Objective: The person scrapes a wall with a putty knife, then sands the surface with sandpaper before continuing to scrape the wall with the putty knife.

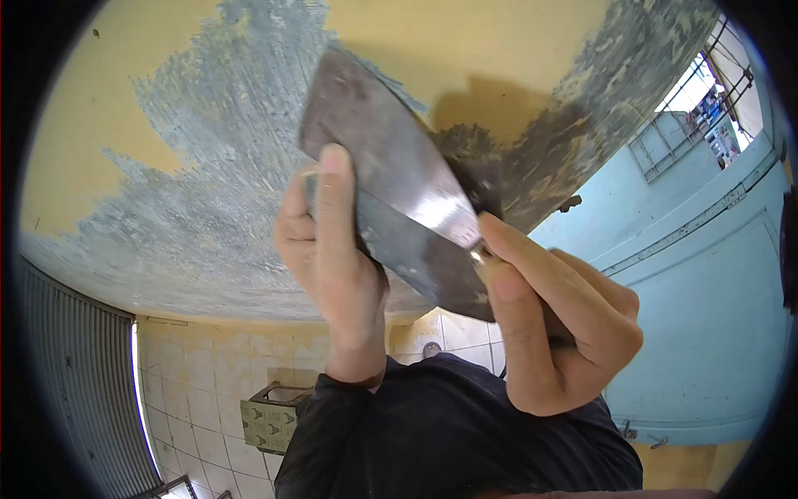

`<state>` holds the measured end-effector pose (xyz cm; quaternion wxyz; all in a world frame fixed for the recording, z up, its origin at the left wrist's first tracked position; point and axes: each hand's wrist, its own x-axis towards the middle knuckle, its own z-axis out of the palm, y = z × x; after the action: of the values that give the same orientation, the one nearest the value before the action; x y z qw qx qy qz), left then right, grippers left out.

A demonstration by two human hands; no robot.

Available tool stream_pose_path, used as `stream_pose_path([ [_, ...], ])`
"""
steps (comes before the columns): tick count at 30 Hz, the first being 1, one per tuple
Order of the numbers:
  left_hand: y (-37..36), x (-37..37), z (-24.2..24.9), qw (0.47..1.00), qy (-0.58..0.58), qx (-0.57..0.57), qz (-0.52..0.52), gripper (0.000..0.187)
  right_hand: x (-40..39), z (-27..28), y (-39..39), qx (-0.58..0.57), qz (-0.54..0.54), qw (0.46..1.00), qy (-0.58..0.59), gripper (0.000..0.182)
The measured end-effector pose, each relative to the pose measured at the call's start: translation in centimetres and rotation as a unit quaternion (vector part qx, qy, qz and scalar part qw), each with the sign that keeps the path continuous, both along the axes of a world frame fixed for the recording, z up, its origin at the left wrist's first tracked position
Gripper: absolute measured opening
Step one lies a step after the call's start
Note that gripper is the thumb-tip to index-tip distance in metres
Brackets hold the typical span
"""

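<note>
My right hand (557, 324) is closed around a putty knife near its ferrule, with thumb and index finger by the base of the blade. The knife's broad, smeared metal blade (391, 141) points up and left. In my left hand (337, 241), a flat dark-grey blade (416, 254) is gripped with the thumb on its face. The two blades overlap and appear to touch along the grey one's upper edge. The knife's handle is mostly hidden in my right hand. Behind them is a yellow wall (465, 41) with rough grey patches (224, 133).
A light-blue door (706, 316) stands at right, below a barred opening (706, 100). A ribbed metal shutter (75, 382) is at left. On the white tiled floor (191, 366) sits a stool-like frame with a green patterned side (270, 426).
</note>
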<state>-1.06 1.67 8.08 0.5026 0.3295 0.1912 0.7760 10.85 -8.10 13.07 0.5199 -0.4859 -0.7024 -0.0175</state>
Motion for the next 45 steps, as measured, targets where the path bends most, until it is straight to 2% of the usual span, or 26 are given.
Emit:
stream_pose_path([
  [1,0.0,0.0,0.6,0.999,-0.044,0.0,0.006,0.019,0.0,0.2,0.3,0.004,0.015,1.0,-0.013,0.029],
  [3,0.0,-0.4,-0.5,0.999,-0.039,0.013,-0.01,0.019,0.0,0.1,-0.2,-0.002,0.019,1.0,-0.008,0.028],
  [5,-0.4,-0.6,-2.0,0.999,0.052,0.005,-0.004,0.02,0.9,-1.0,-0.7,-0.009,0.029,1.0,-0.001,0.028],
  [7,-1.1,-0.1,-2.7,0.998,0.056,0.002,-0.008,0.019,1.6,-2.6,-1.2,-0.014,0.013,1.0,-0.008,0.029],
  [9,-1.2,0.6,-3.0,0.995,0.096,-0.023,-0.019,0.021,2.0,-3.9,-1.3,0.033,-0.014,0.999,0.031,0.03],
  [11,-0.9,0.6,-3.2,0.994,0.104,0.002,-0.033,0.017,2.0,-3.3,-1.8,0.004,-0.029,0.999,0.03,0.031],
  [17,-0.6,0.9,-3.1,0.995,0.091,-0.004,-0.025,0.021,1.6,-3.0,-1.3,0.03,-0.011,0.999,0.009,0.032],
  [20,0.3,1.3,-2.5,0.999,0.038,0.009,0.016,0.022,2.1,-2.8,0.4,0.047,0.016,0.998,-0.03,0.037],
  [23,-0.7,1.4,-0.9,1.0,0.002,0.002,0.009,0.018,2.3,-2.4,-0.1,0.047,0.028,0.998,-0.032,0.036],
  [24,-0.4,1.4,-2.6,1.0,0.02,0.015,-0.005,0.023,2.0,-2.2,-0.9,0.038,0.016,0.999,-0.013,0.035],
  [27,-0.8,1.9,-4.1,0.997,0.083,-0.005,0.0,0.023,2.8,-3.0,-1.5,0.035,0.001,0.999,-0.015,0.035],
  [29,-0.7,2.0,-3.8,0.997,0.083,-0.004,-0.002,0.022,2.3,-2.7,-1.7,0.01,-0.008,1.0,-0.004,0.036],
  [31,-1.0,2.1,-2.1,0.999,0.0,-0.034,-0.014,0.021,1.8,-2.0,-1.7,-0.005,-0.013,1.0,-0.017,0.035],
  [34,-1.5,2.0,-1.7,0.998,0.031,-0.052,-0.017,0.023,2.1,-2.0,-2.1,-0.02,-0.018,1.0,-0.012,0.035],
  [35,-1.4,1.8,-2.1,0.998,0.03,-0.05,-0.014,0.023,2.3,-2.3,-2.1,-0.017,-0.015,1.0,-0.013,0.035],
  [38,-0.7,1.1,-4.4,0.991,0.121,0.024,-0.046,0.021,2.6,-3.0,-2.0,0.012,-0.007,1.0,-0.006,0.036],
  [39,-0.6,1.3,-4.2,0.991,0.122,0.019,-0.048,0.021,2.3,-2.3,-2.0,-0.006,-0.011,1.0,-0.013,0.036],
  [41,-0.4,1.7,-3.0,0.999,0.043,-0.024,0.015,0.021,2.0,-2.1,-1.5,-0.025,-0.02,0.999,-0.015,0.036],
  [42,-0.4,1.4,-2.6,1.0,0.02,-0.002,-0.002,0.021,2.0,-2.3,-1.0,-0.008,-0.003,1.0,-0.012,0.035],
  [45,-1.4,1.4,-3.5,0.998,0.054,-0.006,-0.025,0.022,1.9,-2.2,-2.1,-0.004,0.003,1.0,-0.002,0.033],
])
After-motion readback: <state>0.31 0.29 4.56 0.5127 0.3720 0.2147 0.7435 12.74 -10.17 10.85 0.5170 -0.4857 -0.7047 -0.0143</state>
